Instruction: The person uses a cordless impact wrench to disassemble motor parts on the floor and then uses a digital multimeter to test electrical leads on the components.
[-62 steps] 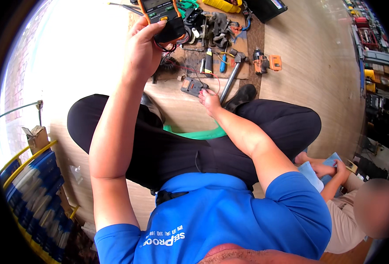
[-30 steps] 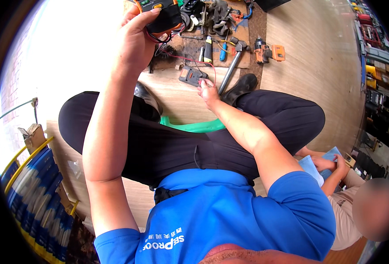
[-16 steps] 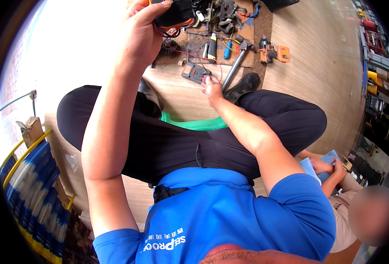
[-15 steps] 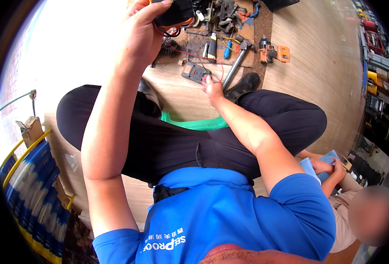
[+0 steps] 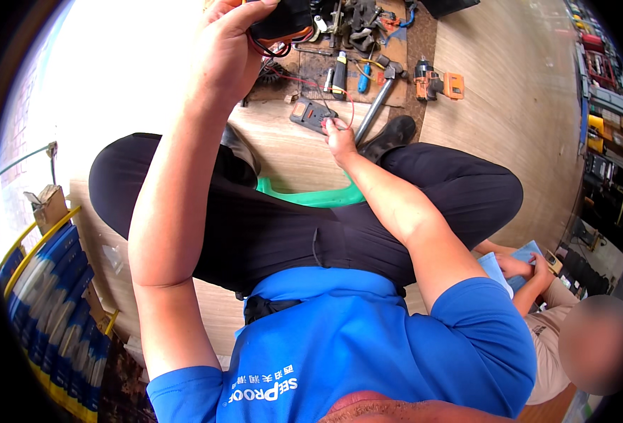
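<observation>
My left hand [image 5: 230,49] is raised at the top of the view, shut on a black device [image 5: 283,17] with red and black wires looping beneath it. My right hand [image 5: 340,134] reaches down past my knee to the wooden floor. Its fingertips pinch a thin red wire [image 5: 352,106] beside a flat dark grey meter [image 5: 311,113]. I sit on a green stool [image 5: 311,196], in black trousers and a blue shirt.
Tools lie scattered on a dark mat ahead: a metal-handled hammer [image 5: 378,99], an orange drill [image 5: 438,81], screwdrivers [image 5: 340,70]. Another person [image 5: 537,282] crouches at the lower right with a blue pad. Stacked blue crates [image 5: 43,296] and a cardboard box [image 5: 47,204] stand at the left.
My left hand and the black device have shifted toward the top edge of the view. My right hand has stayed at the floor by the grey meter.
</observation>
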{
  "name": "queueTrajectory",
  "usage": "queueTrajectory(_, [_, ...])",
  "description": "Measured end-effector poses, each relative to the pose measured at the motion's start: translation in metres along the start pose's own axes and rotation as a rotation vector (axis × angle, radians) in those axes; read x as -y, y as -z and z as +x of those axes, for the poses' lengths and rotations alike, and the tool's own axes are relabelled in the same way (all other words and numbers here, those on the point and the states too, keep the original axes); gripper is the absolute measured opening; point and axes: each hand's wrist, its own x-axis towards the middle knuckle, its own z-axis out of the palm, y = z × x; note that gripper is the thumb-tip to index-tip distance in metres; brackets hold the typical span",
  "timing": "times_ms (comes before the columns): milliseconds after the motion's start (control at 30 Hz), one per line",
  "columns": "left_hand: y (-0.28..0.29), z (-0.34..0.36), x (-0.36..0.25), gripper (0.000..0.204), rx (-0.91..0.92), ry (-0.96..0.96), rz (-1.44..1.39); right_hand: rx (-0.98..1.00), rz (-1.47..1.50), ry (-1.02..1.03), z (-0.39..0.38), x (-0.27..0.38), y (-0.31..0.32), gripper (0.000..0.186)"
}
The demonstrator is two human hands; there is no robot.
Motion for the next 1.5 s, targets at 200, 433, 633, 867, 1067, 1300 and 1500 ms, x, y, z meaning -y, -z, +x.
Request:
queueTrajectory(200, [0.000, -0.003, -0.001, 0.018, 0.002, -0.001, 0.010, -0.066, -0.205, 0.124, 0.002, -0.005, -0.002, 0.020])
queueTrajectory(433, [-0.009, -0.003, -0.010, 0.036, 0.096, -0.025, 0.035, -0.143, -0.421, 0.325, -0.016, 0.016, -0.011, 0.021])
queueTrajectory(633, [0.008, -0.004, -0.001, 0.029, -0.017, -0.010, 0.013, -0.115, -0.575, 0.332, -0.023, 0.028, -0.018, 0.021])
queueTrajectory(867, [0.002, -0.005, -0.006, 0.035, 0.027, 0.004, -0.020, -0.116, -0.708, 0.299, -0.017, 0.030, -0.024, 0.018])
queueTrajectory(1067, [0.003, -0.005, -0.007, 0.039, 0.048, 0.013, 0.026, -0.080, -0.593, 0.308, -0.011, 0.026, -0.018, 0.018])
queueTrajectory(1300, [0.011, -0.004, -0.004, 0.038, 0.026, 0.035, 0.065, -0.066, -0.643, 0.484, -0.009, 0.025, -0.011, 0.019])
queueTrajectory(1500, [0.003, -0.007, -0.005, 0.030, 0.031, -0.005, 0.008, -0.055, -0.748, 0.411, -0.019, 0.022, -0.002, 0.033])
